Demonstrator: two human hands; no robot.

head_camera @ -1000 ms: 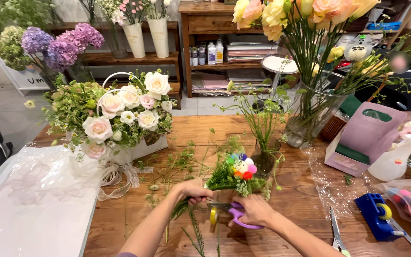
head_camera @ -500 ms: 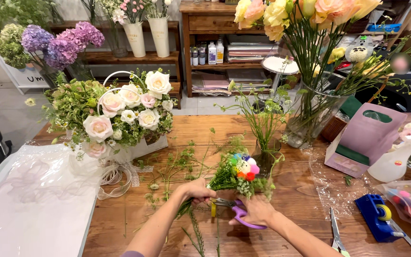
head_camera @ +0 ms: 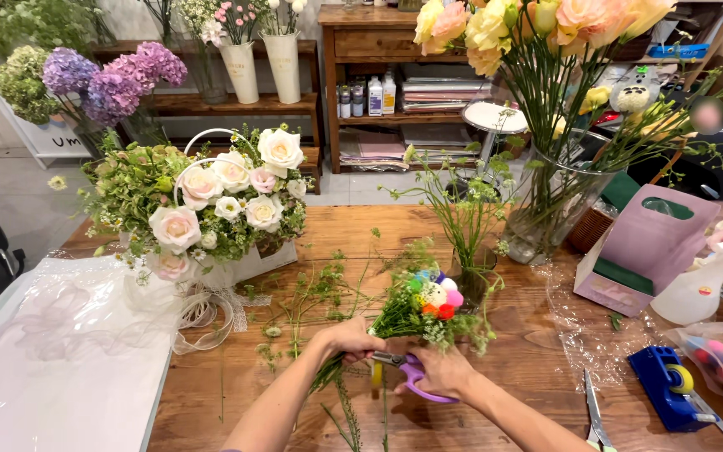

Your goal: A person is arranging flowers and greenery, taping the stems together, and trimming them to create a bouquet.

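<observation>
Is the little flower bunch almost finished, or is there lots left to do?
The small bouquet with its colourful balls looks gathered. The left hand grips its stems while the right hand works purple scissors at them. Cut green sprigs lie about the wooden table, and the bunch is unwrapped.

counter (head_camera: 294, 393): warm wooden planks, near edge to far edge | floor (head_camera: 10, 184): pale grey, beyond the counter | wall (head_camera: 127, 17): light, at the back | low wooden shelf (head_camera: 211, 105): along the wall, bearing white vases (head_camera: 282, 54) | wooden cabinet (head_camera: 370, 42): drawer on top, open shelves with bottles and stacked paper | light: even, soft
</observation>
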